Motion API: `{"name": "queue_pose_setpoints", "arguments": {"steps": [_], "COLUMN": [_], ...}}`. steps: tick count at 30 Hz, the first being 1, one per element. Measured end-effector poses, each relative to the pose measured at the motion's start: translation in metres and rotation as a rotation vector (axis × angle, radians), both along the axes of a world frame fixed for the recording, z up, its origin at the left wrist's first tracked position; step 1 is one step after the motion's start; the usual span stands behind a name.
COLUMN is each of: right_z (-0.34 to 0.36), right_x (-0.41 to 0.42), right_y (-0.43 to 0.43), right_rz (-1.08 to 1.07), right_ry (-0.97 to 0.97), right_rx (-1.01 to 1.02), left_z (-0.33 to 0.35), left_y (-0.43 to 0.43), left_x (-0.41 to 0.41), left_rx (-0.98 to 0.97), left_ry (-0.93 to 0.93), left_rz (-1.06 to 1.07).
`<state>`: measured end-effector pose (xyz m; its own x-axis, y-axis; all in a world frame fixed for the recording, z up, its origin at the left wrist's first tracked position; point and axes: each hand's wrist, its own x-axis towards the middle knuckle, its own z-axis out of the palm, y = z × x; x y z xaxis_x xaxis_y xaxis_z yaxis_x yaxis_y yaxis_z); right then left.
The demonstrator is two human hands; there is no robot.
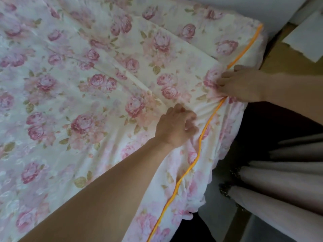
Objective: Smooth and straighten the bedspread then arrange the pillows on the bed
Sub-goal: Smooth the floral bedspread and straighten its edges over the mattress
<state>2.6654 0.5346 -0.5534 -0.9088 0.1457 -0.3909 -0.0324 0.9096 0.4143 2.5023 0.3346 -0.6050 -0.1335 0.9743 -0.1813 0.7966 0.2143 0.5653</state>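
head view, left hand [176,126], right hand [243,84] bunching bedspread [70,67], pale curtain [288,180] beside

Flat bedspread [70,88] open leftward, pleated fabric [279,180] close beside its hanging edge

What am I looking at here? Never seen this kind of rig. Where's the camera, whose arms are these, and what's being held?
There is no machine here: a person is working with two bare hands. The single picture comes from a wide-angle camera worn on their head, looking forward and down, so one arm reaches in from the bottom and the other from the right. The surface is a bed covered by a floral bedspread with orange piping running along its edge. The left hand has its fingers curled into bunched fabric just inside the piping. The right hand grips gathered fabric farther up the same edge, right at the piping. Wrinkles fan out from both grips. No pillow is clearly visible.
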Motion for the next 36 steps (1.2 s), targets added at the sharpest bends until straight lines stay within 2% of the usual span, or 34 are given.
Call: {"name": "queue_pose_setpoints", "arguments": {"steps": [3,5,8,12,14,16,19,21,22,25,26,28,29,30,31,32,33,34,36], "right_z": [-0.009,-0.018,-0.033,-0.026,-0.026,-0.026,-0.031,-0.027,-0.027,-0.013,-0.009,-0.023,-0.038,-0.052,-0.063,-0.070,-0.067,-0.065,-0.053], "right_x": [0.004,0.004,0.007,0.015,0.018,0.015,0.009,0.001,-0.004,-0.038,-0.053,-0.091,-0.106,-0.120,-0.129,-0.134,-0.136,-0.136,-0.128], "right_y": [-0.016,-0.040,-0.050,-0.016,-0.010,-0.016,-0.017,-0.024,-0.025,-0.049,-0.059,-0.105,-0.122,-0.131,-0.127,-0.111,-0.091,-0.066,-0.017], "right_rz": [0.099,0.187,0.205,0.274,0.268,0.239,0.109,0.005,-0.059,-0.321,-0.302,-0.343,-0.441,-0.562,-0.631,-0.568,-0.468,-0.428,-0.565], "right_ry": [0.172,0.196,0.205,0.281,0.215,0.152,0.058,-0.018,0.034,0.353,0.472,0.444,0.370,0.392,0.407,0.312,0.172,0.117,0.184], "right_rx": [-0.240,-0.321,-0.305,-0.277,-0.256,-0.257,-0.283,-0.336,-0.381,-0.497,-0.596,-0.790,-0.794,-0.725,-0.684,-0.691,-0.737,-0.726,-0.669], "left_z": [-0.001,-0.002,-0.002,-0.002,-0.008,-0.013,-0.021,-0.028,-0.028,-0.035,-0.037,-0.037,-0.033,-0.029,-0.031,-0.032,-0.031,-0.026,-0.039], "left_y": [0.005,0.009,0.013,0.015,0.015,0.014,0.010,0.010,0.011,0.015,0.016,0.013,0.011,0.007,0.003,0.002,0.005,0.006,0.013], "left_x": [0.003,0.006,0.011,0.013,0.009,0.004,0.003,0.006,0.008,0.014,0.013,0.013,0.013,0.011,0.011,0.008,0.003,-0.002,-0.020], "left_rx": [-0.028,-0.026,-0.006,0.135,0.175,0.139,-0.038,-0.072,-0.061,-0.046,-0.032,-0.103,-0.212,-0.320,-0.348,-0.284,-0.108,0.009,0.228], "left_ry": [-0.051,-0.089,-0.081,0.016,0.080,0.094,0.098,0.151,0.176,0.160,0.127,-0.049,-0.101,-0.089,-0.154,-0.189,-0.114,-0.076,-0.030], "left_rz": [-0.019,-0.009,-0.029,0.000,0.026,-0.041,-0.263,-0.305,-0.302,-0.304,-0.285,-0.238,-0.307,-0.442,-0.449,-0.420,-0.325,-0.314,-0.367]}}
